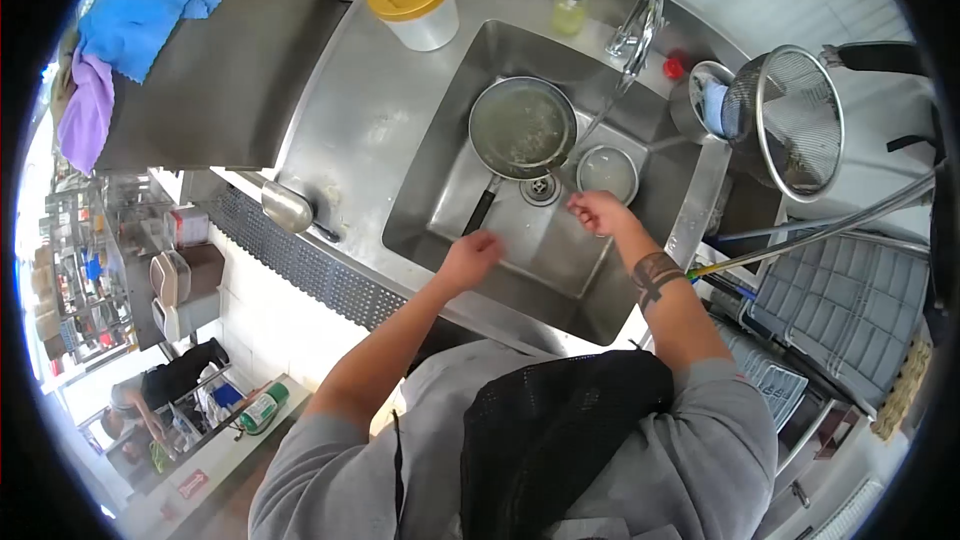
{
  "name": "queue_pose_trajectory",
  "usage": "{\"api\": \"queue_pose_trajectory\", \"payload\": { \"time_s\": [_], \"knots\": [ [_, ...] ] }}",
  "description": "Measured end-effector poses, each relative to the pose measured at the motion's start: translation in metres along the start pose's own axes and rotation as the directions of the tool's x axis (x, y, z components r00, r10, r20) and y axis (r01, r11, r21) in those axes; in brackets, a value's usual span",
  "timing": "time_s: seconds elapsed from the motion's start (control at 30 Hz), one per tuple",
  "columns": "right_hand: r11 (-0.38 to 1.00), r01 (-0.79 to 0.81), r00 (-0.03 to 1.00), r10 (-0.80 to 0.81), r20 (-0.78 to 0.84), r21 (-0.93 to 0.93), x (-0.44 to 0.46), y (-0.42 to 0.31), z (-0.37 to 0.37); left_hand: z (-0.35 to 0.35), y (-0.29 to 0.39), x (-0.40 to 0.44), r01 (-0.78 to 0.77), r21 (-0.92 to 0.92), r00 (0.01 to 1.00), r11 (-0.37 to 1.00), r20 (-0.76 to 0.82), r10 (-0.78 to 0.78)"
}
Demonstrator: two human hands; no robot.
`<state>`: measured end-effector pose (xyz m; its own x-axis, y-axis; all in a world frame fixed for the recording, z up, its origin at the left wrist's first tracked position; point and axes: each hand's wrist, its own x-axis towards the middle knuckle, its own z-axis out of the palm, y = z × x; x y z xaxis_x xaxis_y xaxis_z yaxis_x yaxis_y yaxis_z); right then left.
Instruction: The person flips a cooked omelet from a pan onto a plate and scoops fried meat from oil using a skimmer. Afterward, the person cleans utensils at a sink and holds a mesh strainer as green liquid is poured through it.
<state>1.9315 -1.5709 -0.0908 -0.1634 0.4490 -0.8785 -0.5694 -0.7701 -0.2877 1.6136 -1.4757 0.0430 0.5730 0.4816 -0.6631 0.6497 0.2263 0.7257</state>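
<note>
A round pan (pixel 522 128) with cloudy liquid in it sits in the steel sink (pixel 432 172). Its black handle (pixel 482 208) points toward me, and my left hand (pixel 473 260), fingers curled, is at the end of that handle. Whether it grips the handle is hidden. To the right, my right hand (pixel 598 212) is closed in a pinch over the sink, on something too small to make out. Just beyond it stands a small round bowl (pixel 607 174) with liquid. The faucet (pixel 640 40) reaches over the sink, with a thin stream of water below it.
A white tub with a yellow lid (pixel 412 2) and a soap bottle (pixel 570 6) stand behind the sink. A mesh strainer (pixel 800 120) is at the right, above grey racks (pixel 850 310). Cloths (pixel 140 25) lie at the upper left. Another person (pixel 150 395) is at the far lower left.
</note>
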Motion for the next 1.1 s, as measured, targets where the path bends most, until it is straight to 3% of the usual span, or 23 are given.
{"api": "queue_pose_trajectory", "payload": {
  "time_s": [0.07,0.13,0.23,0.33,0.37,0.4,0.47,0.53,0.6,0.67,0.7,0.73,0.77,0.83,0.87,0.93,1.0,1.07,1.1],
  "knots": [
    [0.999,0.033,0.998,-0.032,-0.056,0.019,-0.006,0.012,0.009,-0.009,-0.003,-0.004,0.011,0.047,0.998,0.999,-0.056,-0.009],
    [0.992,0.009,0.989,-0.027,-0.143,-0.122,-0.014,0.019,0.039,-0.011,-0.007,-0.007,0.028,0.098,0.992,0.995,-0.127,-0.016],
    [0.999,-0.006,1.000,0.005,-0.004,-0.042,-0.010,0.002,0.000,-0.006,-0.015,-0.007,-0.043,0.203,0.987,0.978,-0.141,0.073],
    [0.998,0.053,0.998,-0.052,-0.046,0.030,-0.009,0.030,0.004,0.007,-0.019,0.000,-0.099,0.215,0.984,0.972,-0.126,0.128],
    [0.998,0.069,0.989,-0.066,-0.135,0.015,-0.022,0.043,0.034,0.013,-0.024,0.003,-0.103,0.211,0.984,0.972,-0.123,0.131],
    [0.997,0.077,0.987,-0.074,-0.139,0.014,-0.021,0.037,0.038,0.016,-0.026,0.009,-0.107,0.179,0.987,0.978,-0.100,0.126],
    [0.996,-0.028,0.994,0.019,0.103,0.082,-0.024,0.029,0.039,0.024,-0.031,0.015,-0.111,0.147,0.991,0.983,-0.062,0.121],
    [0.992,0.010,0.995,-0.023,0.099,0.125,-0.034,0.009,0.025,0.027,-0.026,0.026,-0.073,0.130,0.996,0.989,0.055,0.066],
    [0.988,0.136,0.989,-0.132,-0.061,0.073,-0.035,0.019,0.026,0.027,-0.019,0.032,-0.063,0.145,0.991,0.987,0.125,0.045],
    [0.983,0.140,0.988,-0.130,-0.087,0.119,-0.032,0.035,0.046,0.034,-0.011,0.041,-0.060,0.164,0.978,0.985,0.207,0.025],
    [0.995,0.074,0.994,-0.068,-0.088,0.069,-0.041,0.031,0.060,0.036,-0.009,0.046,0.122,-0.090,0.970,0.988,0.223,-0.099],
    [1.000,0.006,0.996,-0.004,-0.091,0.020,-0.053,0.026,0.073,0.040,-0.007,0.051,0.303,-0.329,0.938,0.894,0.270,-0.218],
    [1.000,0.006,0.994,-0.003,-0.106,0.027,-0.069,0.018,0.086,0.043,0.009,0.051,0.304,-0.327,0.934,0.895,0.286,-0.213],
    [0.966,0.147,0.980,-0.171,-0.099,-0.214,-0.111,-0.002,0.104,0.049,0.056,0.050,0.462,-0.648,0.884,0.605,0.395,-0.251],
    [0.965,0.144,0.979,-0.172,-0.111,-0.221,-0.131,-0.016,0.108,0.056,0.055,0.067,0.462,-0.652,0.883,0.602,0.404,-0.240],
    [0.718,0.253,0.919,-0.388,-0.071,-0.648,-0.153,-0.052,0.114,0.066,0.047,0.110,0.232,-0.818,0.935,0.527,0.336,0.110],
    [0.765,0.531,0.784,-0.606,-0.131,-0.365,-0.144,-0.082,0.094,0.075,0.083,0.137,0.208,-0.863,0.961,0.461,0.268,0.066],
    [0.712,0.688,0.683,-0.701,-0.205,-0.139,-0.141,-0.123,0.081,0.080,0.122,0.155,0.207,-0.902,0.976,0.379,0.218,-0.012],
    [0.711,0.688,0.684,-0.702,-0.196,-0.147,-0.145,-0.141,0.082,0.079,0.141,0.160,0.227,-0.907,0.973,0.355,0.229,-0.036]
  ]
}}
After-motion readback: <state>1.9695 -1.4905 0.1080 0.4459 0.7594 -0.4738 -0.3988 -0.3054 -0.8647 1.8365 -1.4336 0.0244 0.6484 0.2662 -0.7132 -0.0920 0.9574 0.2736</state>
